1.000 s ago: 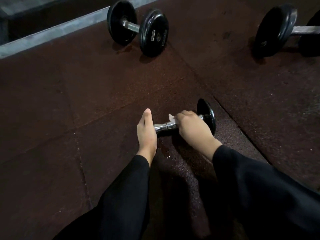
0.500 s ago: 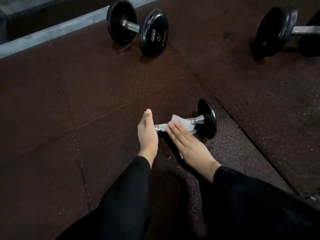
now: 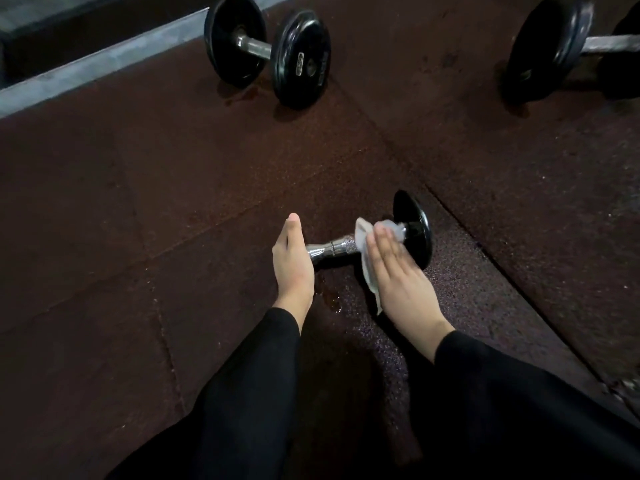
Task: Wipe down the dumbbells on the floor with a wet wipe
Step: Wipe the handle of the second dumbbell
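A small dumbbell (image 3: 414,233) with a chrome handle and black end plates lies on the dark rubber floor in the middle of the head view. My left hand (image 3: 292,263) covers its left end, fingers straight, and hides that plate. My right hand (image 3: 398,278) lies flat, fingers straight, and presses a white wet wipe (image 3: 367,258) onto the right part of the handle, next to the right plate. The bare chrome handle shows between my two hands.
A larger black dumbbell (image 3: 270,51) lies at the top centre beside a grey raised ledge (image 3: 86,74). Another big dumbbell (image 3: 550,46) is at the top right. A small wet patch (image 3: 334,299) sits on the floor between my wrists.
My right hand went from gripping the handle through the wipe to lying flat, and has slid the wipe right along the handle toward the right plate. My left hand stayed put.
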